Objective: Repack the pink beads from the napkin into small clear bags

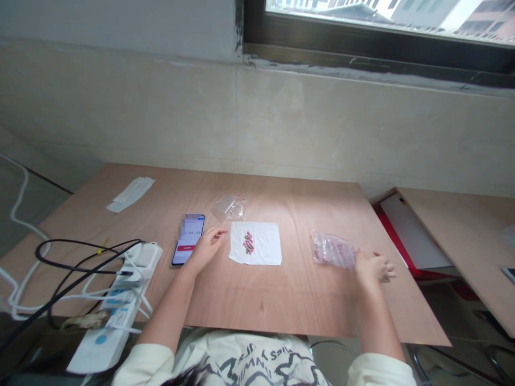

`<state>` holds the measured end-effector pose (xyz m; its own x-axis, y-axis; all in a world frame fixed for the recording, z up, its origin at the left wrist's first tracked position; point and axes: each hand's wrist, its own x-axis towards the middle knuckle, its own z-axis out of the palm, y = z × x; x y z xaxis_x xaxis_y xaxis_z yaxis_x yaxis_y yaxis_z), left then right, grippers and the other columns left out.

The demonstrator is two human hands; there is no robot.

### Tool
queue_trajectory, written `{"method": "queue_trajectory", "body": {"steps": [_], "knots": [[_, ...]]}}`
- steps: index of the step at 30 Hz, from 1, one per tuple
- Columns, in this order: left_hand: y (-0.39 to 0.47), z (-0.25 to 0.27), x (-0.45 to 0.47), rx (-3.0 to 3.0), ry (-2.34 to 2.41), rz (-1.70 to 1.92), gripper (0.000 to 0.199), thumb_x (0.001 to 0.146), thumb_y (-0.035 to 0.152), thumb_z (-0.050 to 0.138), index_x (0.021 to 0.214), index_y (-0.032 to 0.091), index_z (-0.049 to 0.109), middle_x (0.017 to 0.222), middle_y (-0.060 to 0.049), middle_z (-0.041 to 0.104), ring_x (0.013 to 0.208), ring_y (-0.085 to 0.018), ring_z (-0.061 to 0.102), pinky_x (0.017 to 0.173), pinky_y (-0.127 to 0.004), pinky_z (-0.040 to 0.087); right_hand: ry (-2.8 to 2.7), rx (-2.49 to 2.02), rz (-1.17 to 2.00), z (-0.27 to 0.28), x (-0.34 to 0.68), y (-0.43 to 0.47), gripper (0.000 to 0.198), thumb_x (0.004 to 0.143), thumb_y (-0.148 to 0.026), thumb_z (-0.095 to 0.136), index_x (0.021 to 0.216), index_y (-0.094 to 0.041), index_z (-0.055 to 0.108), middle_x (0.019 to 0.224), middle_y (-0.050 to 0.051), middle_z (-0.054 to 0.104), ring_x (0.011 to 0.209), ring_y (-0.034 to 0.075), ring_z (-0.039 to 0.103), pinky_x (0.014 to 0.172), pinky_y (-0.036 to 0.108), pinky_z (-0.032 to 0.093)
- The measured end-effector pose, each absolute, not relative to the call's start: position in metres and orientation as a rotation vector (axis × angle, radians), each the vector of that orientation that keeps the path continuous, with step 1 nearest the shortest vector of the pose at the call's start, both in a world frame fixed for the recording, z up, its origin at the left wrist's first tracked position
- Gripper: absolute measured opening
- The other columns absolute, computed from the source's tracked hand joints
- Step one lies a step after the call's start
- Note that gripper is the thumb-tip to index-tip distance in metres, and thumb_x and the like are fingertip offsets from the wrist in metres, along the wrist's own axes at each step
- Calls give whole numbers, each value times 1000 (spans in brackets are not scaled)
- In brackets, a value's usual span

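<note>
My left hand [210,244] rests between a phone and a white sheet, fingers stretched towards the sheet's left edge with nothing visible in them. The white sheet [266,245], paper or thin cloth, lies flat and carries a small cluster of pink and dark green pieces [248,243]. The phone [189,236] shows a running timer, and my left wrist covers its lower right corner. My right hand [373,266] is at the right end of a clear plastic bag [333,250] with pink pieces inside. Its fingers are loosely bent and apart, pointing away from the bag; no held object shows.
Behind the sheet lies a crumpled clear bag [230,207]. A folded white paper [131,194] is at the back left. A power strip [124,300] with tangled cables [72,268] crosses the front left edge. Another table [462,220] stands to the right, across a gap.
</note>
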<state>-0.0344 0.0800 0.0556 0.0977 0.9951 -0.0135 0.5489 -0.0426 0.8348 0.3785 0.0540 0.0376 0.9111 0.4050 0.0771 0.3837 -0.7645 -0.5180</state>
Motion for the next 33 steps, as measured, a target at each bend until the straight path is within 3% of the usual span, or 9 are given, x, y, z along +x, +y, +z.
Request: {"method": "queue_trajectory", "body": {"steps": [4,6,8,13,17,20,24,28,33], "knots": [[130,44,-33,1781,1659,917,33,76,23,43,106,16,52,119,-9,50,114,-19,42,99,-34,28,-826,-2193,-109,60,350,52,24,66,-26,47,89,-17,48,95,13,51,94,28,43,86,44,26],[156,36,-27,1761,1715,905,37,74,21,46,111,14,50,125,-11,45,120,-22,35,101,-35,26,-921,-2033,79,64,324,54,25,67,-28,47,89,-17,46,90,9,50,82,23,47,79,39,34],[176,28,-22,1726,1769,873,35,72,16,47,106,13,54,122,-11,49,118,-24,38,100,-37,27,-986,-1887,350,62,296,59,26,67,-32,49,88,-18,45,87,8,50,76,20,47,70,34,38],[192,22,-29,1712,1794,879,29,70,8,44,92,11,62,107,-12,60,105,-25,51,93,-39,36,-1039,-1665,759,52,243,70,23,65,-33,53,83,-18,48,84,7,52,72,18,48,64,31,39],[181,38,-37,1697,1810,949,30,75,12,41,95,15,62,107,-7,62,104,-20,53,98,-38,30,-1005,-1544,1059,57,216,77,23,64,-38,56,75,-18,54,75,6,56,68,18,49,60,30,40],[152,58,-30,1702,1608,1075,29,77,18,41,98,18,61,111,-4,59,106,-16,51,103,-37,23,-940,-1365,1393,67,193,82,36,67,-49,53,81,-17,59,83,9,61,75,20,53,63,32,42],[95,76,-12,1712,1256,854,28,79,24,43,101,21,60,111,-3,59,109,-17,48,100,-37,30,-823,-1138,1752,78,163,81,52,70,-61,41,93,-17,59,100,11,59,91,23,54,70,35,45],[53,84,0,1780,1146,681,28,78,30,46,104,23,56,121,-4,49,113,-18,42,98,-34,30,-920,-1115,1828,82,146,60,57,74,-63,32,108,-23,55,118,8,50,112,22,42,83,38,40],[44,87,6,1653,1234,617,32,83,41,34,74,16,53,76,-2,56,73,-15,52,69,-27,42,-1227,-1106,1815,83,144,27,57,80,-57,25,126,-25,36,137,4,28,127,19,19,100,40,22]]}}
